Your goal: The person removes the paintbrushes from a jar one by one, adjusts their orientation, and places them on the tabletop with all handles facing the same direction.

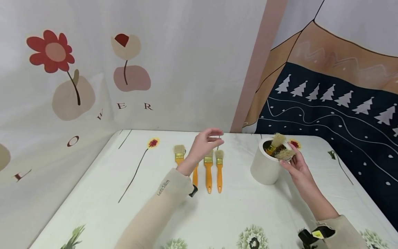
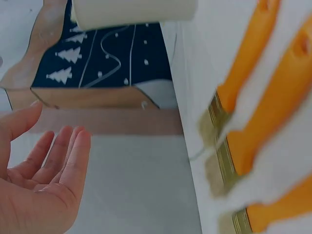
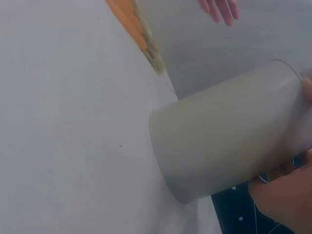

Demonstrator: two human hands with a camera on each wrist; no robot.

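Note:
A cream cylindrical pot (image 1: 264, 169) stands on the right side of the table, with paintbrushes in it. The bristles of one paintbrush (image 1: 278, 139) stick up from its mouth, and a second paintbrush (image 1: 285, 154) leans over the rim toward the right hand. My right hand (image 1: 298, 169) holds the pot at its upper right side, thumb in front and fingers behind. Several orange-handled paintbrushes (image 1: 208, 171) lie in a row, bristles pointing away. Above them hangs my left hand (image 1: 202, 147), fingers loosely bent and holding nothing; its forearm partly hides the row.
The table has a white cloth (image 1: 236, 214) printed with flowers. Behind it hangs a pale curtain (image 1: 186, 69) with flower prints, and at the right a dark cloth (image 1: 311, 110) with white trees. Both wrists carry dark straps with small devices.

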